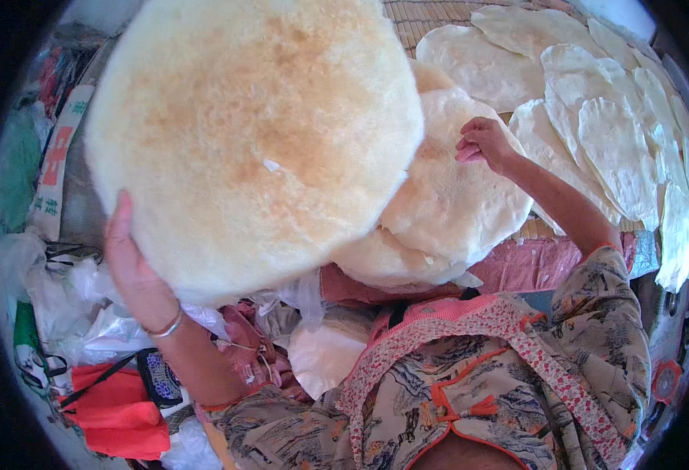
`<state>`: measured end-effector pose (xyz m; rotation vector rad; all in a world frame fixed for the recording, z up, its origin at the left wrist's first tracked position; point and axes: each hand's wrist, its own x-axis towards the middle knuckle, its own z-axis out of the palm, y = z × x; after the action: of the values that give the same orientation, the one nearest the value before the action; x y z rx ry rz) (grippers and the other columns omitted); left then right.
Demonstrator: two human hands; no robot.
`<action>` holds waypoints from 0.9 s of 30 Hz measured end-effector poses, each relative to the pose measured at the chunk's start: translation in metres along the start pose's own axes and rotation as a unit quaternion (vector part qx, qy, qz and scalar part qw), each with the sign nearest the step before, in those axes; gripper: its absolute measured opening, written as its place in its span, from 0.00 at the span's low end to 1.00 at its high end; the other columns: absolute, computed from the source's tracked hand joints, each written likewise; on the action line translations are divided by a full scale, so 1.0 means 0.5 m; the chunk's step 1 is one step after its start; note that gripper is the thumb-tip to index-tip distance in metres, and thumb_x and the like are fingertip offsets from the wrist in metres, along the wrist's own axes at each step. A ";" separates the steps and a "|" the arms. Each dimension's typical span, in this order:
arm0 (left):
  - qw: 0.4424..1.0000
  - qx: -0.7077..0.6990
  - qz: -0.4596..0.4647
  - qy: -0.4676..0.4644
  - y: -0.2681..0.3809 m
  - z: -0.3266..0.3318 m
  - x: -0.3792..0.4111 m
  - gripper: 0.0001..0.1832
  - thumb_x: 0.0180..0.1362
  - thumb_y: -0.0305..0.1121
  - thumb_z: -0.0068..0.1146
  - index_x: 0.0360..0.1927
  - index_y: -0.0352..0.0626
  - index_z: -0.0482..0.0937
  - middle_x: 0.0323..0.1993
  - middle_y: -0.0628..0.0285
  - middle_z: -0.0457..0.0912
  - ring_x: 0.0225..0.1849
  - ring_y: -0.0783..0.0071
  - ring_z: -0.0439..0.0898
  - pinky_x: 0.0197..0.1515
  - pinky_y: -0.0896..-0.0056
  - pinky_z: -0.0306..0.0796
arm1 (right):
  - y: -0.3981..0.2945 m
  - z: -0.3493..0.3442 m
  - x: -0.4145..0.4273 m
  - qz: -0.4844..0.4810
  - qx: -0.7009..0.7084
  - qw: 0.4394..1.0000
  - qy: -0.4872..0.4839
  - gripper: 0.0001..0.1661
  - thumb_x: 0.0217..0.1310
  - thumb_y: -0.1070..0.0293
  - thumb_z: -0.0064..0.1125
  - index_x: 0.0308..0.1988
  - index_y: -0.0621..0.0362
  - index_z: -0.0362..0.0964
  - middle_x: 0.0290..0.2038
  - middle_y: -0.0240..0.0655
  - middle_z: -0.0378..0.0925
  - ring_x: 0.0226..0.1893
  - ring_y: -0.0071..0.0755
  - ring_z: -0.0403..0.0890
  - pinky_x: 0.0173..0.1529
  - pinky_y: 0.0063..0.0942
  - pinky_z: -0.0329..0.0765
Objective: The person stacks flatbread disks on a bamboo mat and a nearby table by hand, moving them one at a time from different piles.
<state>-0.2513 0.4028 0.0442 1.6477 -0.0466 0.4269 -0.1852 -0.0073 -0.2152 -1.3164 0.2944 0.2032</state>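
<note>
A large cream flatbread-like sheet (250,135), browned in its middle, is raised at the upper left. My left hand (127,252) holds its lower left edge, thumb on the upper face. A small white flake (271,165) lies on that face. Right of it, my right hand (483,142), fingers curled, is over another pale round sheet (456,182); whether it touches that sheet or pinches anything I cannot tell. A further sheet (385,258) lies partly beneath, at the lower edge of the pile.
Many thin pale sheets (617,147) overlap on a slatted bamboo mat (426,20) at the right. Pink woven plastic (517,267) covers the near edge. Clear plastic bags (62,294), a red cloth item (115,411) and a small patterned pouch (161,376) crowd the lower left.
</note>
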 end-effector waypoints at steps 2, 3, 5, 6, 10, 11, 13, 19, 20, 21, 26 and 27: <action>0.976 -0.166 -0.144 -0.008 -0.069 -0.019 -0.004 0.19 0.54 0.35 0.48 0.46 0.33 0.69 0.44 0.53 0.72 0.43 0.64 0.73 0.50 0.67 0.65 | 0.019 -0.020 0.006 -0.011 0.007 1.000 0.015 0.07 0.48 0.76 0.43 0.32 0.65 0.62 0.22 0.44 0.72 0.19 0.39 0.78 0.23 0.32 0.78; 0.929 -0.287 -0.234 -0.013 -0.124 -0.035 -0.009 0.18 0.54 0.35 0.47 0.46 0.34 0.69 0.44 0.54 0.73 0.42 0.63 0.74 0.50 0.66 0.65 | 0.028 -0.028 0.006 -0.013 0.006 1.000 0.021 0.07 0.48 0.77 0.43 0.33 0.65 0.62 0.22 0.45 0.72 0.19 0.40 0.78 0.23 0.33 0.78; 0.903 -0.334 -0.270 -0.015 -0.281 -0.075 -0.039 0.18 0.54 0.34 0.48 0.47 0.34 0.68 0.45 0.55 0.73 0.44 0.63 0.73 0.49 0.65 0.66 | 0.029 -0.045 -0.002 0.001 -0.017 0.999 0.044 0.08 0.47 0.77 0.43 0.33 0.65 0.61 0.22 0.45 0.72 0.20 0.40 0.78 0.23 0.33 0.78; 0.901 -0.318 -0.296 0.016 -0.372 -0.095 -0.055 0.18 0.54 0.33 0.48 0.47 0.35 0.67 0.45 0.54 0.73 0.44 0.63 0.73 0.49 0.64 0.67 | 0.031 -0.056 -0.003 0.005 -0.021 0.998 0.055 0.09 0.47 0.77 0.43 0.33 0.65 0.61 0.22 0.45 0.73 0.20 0.39 0.78 0.24 0.33 0.78; 0.890 -0.269 -0.367 0.039 -0.627 -0.152 -0.155 0.17 0.53 0.30 0.50 0.46 0.34 0.68 0.45 0.55 0.73 0.45 0.64 0.73 0.47 0.62 0.68 | 0.038 -0.056 0.005 0.003 -0.048 0.998 0.039 0.08 0.48 0.75 0.43 0.33 0.64 0.62 0.22 0.43 0.73 0.20 0.37 0.78 0.23 0.30 0.77; 0.877 -0.287 -0.380 0.057 -0.663 -0.147 -0.178 0.16 0.53 0.30 0.50 0.45 0.34 0.69 0.44 0.55 0.73 0.45 0.64 0.73 0.47 0.63 0.69 | 0.035 -0.051 0.005 -0.004 -0.056 0.998 0.036 0.08 0.48 0.75 0.43 0.33 0.63 0.62 0.22 0.43 0.73 0.19 0.37 0.78 0.23 0.29 0.77; 0.856 -0.311 -0.408 0.068 -0.684 -0.130 -0.192 0.16 0.52 0.28 0.51 0.44 0.33 0.69 0.43 0.55 0.74 0.44 0.63 0.74 0.46 0.63 0.69 | 0.021 -0.042 0.009 -0.001 -0.088 0.995 0.046 0.07 0.49 0.75 0.43 0.33 0.63 0.62 0.22 0.43 0.73 0.19 0.36 0.78 0.22 0.29 0.76; 0.882 -0.296 -0.364 0.051 -0.671 -0.134 -0.186 0.12 0.50 0.24 0.52 0.39 0.33 0.70 0.38 0.55 0.75 0.38 0.67 0.75 0.42 0.68 0.71 | -0.018 0.033 0.093 -0.052 -0.096 0.993 0.039 0.07 0.47 0.77 0.44 0.32 0.64 0.64 0.23 0.43 0.72 0.18 0.36 0.77 0.21 0.28 0.75; 0.903 -0.266 -0.331 0.073 -0.696 -0.161 -0.201 0.11 0.49 0.23 0.52 0.38 0.33 0.70 0.36 0.57 0.75 0.36 0.68 0.75 0.40 0.69 0.71 | -0.029 0.061 0.117 -0.060 -0.108 0.992 0.026 0.07 0.47 0.77 0.44 0.32 0.64 0.65 0.23 0.43 0.73 0.18 0.35 0.77 0.21 0.27 0.75; 0.920 -0.238 -0.298 0.093 -0.718 -0.172 -0.205 0.10 0.48 0.22 0.53 0.36 0.33 0.71 0.35 0.58 0.75 0.34 0.69 0.75 0.39 0.71 0.71 | -0.046 0.086 0.139 -0.069 -0.122 0.990 0.015 0.07 0.47 0.78 0.44 0.32 0.64 0.65 0.24 0.42 0.73 0.18 0.35 0.77 0.21 0.27 0.76; 0.945 -0.138 -0.242 0.169 -0.690 -0.145 -0.132 0.15 0.41 0.21 0.57 0.35 0.35 0.70 0.31 0.61 0.74 0.31 0.73 0.73 0.35 0.75 0.70 | -0.071 0.174 0.300 -0.173 -0.151 0.973 -0.033 0.06 0.44 0.79 0.45 0.29 0.65 0.65 0.21 0.40 0.71 0.17 0.32 0.76 0.20 0.26 0.75; 0.948 -0.127 -0.231 0.176 -0.678 -0.142 -0.108 0.18 0.39 0.21 0.59 0.37 0.35 0.69 0.31 0.61 0.74 0.31 0.74 0.73 0.35 0.75 0.69 | -0.064 0.184 0.348 -0.217 -0.180 0.958 -0.059 0.05 0.44 0.79 0.47 0.28 0.67 0.64 0.20 0.39 0.70 0.17 0.31 0.75 0.19 0.26 0.74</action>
<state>-0.2244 0.5041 -0.2901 1.2558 0.5226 0.3304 -0.0018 0.0708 -0.2220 -1.6866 -0.1448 -0.0412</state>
